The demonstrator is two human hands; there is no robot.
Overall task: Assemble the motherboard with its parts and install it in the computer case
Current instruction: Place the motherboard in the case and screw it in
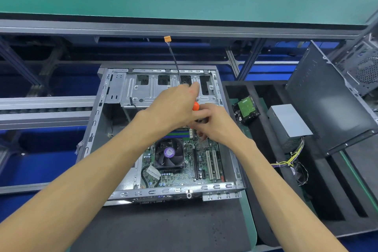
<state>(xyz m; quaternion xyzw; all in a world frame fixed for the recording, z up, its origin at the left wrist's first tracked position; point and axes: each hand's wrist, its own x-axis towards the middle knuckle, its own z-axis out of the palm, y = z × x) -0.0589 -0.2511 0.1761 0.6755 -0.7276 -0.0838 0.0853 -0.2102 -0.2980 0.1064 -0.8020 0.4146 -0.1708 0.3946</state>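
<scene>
While hands point(173, 106) grip orange screwdriver point(195, 106), ribbed motherboard point(184, 161) below.

Open computer case point(96, 120) on dark mat, motherboard point(184, 172) inside, left hand point(173, 106) gripping orange-handled screwdriver point(195, 106), right hand point(214, 125) beside it

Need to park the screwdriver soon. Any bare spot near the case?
Free: dark mat in front of the computer case; bare case floor left of the motherboard. Crowded: the motherboard's far end, where left hand and right hand work the screwdriver; foam tray holds hard drive and power supply.
</scene>
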